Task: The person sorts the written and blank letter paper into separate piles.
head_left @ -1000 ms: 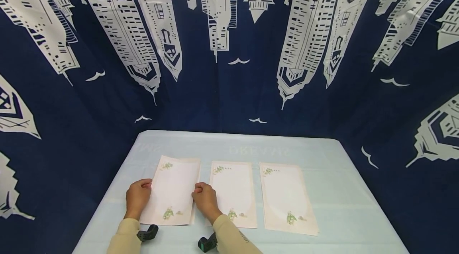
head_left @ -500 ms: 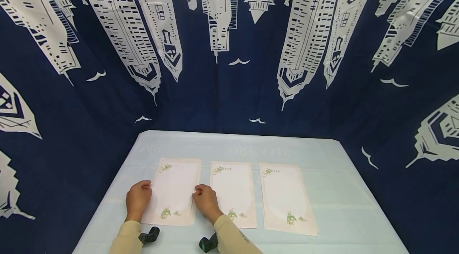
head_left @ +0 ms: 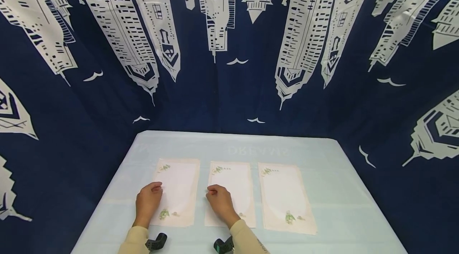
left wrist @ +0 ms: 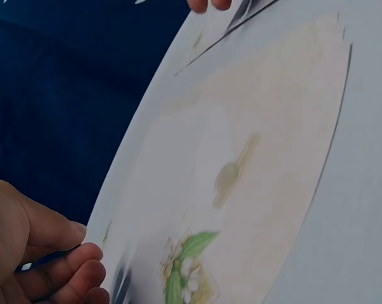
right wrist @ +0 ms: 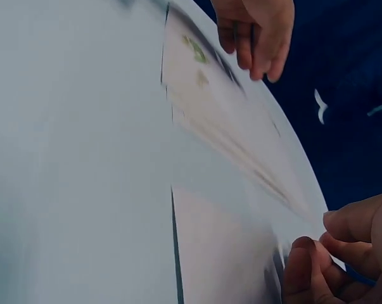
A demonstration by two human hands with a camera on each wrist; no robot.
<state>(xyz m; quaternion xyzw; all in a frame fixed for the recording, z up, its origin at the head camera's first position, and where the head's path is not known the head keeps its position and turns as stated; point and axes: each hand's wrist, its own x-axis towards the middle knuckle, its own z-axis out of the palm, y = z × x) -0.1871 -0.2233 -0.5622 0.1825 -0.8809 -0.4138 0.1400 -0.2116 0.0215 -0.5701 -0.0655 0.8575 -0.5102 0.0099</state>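
Note:
Three stacks of pale pink letter paper with green plant prints lie in a row. Over the left edge of the left stack [head_left: 179, 194] hovers my left hand [head_left: 148, 202], fingers loosely bent, nothing held. In the left wrist view its thumb [left wrist: 64, 233] and fingers stay apart from the paper. My right hand [head_left: 220, 202] is above the left part of the middle stack [head_left: 240, 190], also holding nothing; in the right wrist view its fingers [right wrist: 305, 266] are relaxed near a paper corner. The right stack [head_left: 287, 198] is untouched and lies slightly turned.
A white cloth covers the table [head_left: 344, 190]. Behind and beside it hangs a dark blue curtain [head_left: 215, 98] with white building prints. Black wrist devices [head_left: 156, 242] sit at both wrists.
The top sheet of the left stack was lowered and squared onto the sheets below. Both hands have let go of it and shifted right, the right one onto the middle stack.

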